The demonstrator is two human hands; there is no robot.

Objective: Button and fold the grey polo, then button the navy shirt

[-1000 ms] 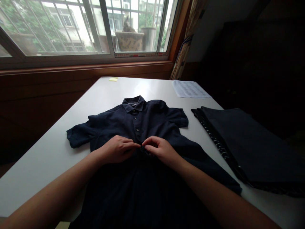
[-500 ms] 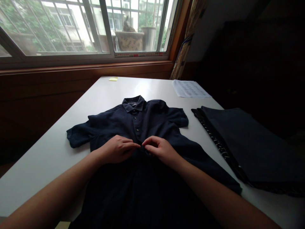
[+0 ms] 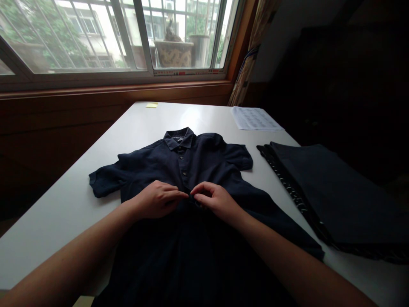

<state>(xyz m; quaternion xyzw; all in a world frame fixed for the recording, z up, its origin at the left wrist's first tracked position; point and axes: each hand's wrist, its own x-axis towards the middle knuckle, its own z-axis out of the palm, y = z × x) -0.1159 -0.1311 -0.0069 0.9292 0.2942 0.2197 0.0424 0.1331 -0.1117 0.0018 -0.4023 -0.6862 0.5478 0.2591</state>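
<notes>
A dark navy short-sleeved shirt (image 3: 207, 157) lies face up on the white table (image 3: 73, 183), its collar (image 3: 180, 139) pointing away from me. Several small buttons run down its front placket, the upper ones fastened or lying in line. My left hand (image 3: 159, 198) pinches the placket from the left at mid-chest, fingertips closed on the cloth. From the right, my right hand (image 3: 213, 199) grips the same spot between thumb and forefinger, the two sets of fingertips nearly touching. Whatever button sits between them is hidden by the fingers.
To the right lies a stack of folded dark clothes (image 3: 332, 192). Printed paper sheets (image 3: 255, 118) rest at the far right corner, and a yellow sticky note (image 3: 151, 105) at the far left. A window (image 3: 111, 38) and a tied curtain (image 3: 246, 64) stand beyond the table.
</notes>
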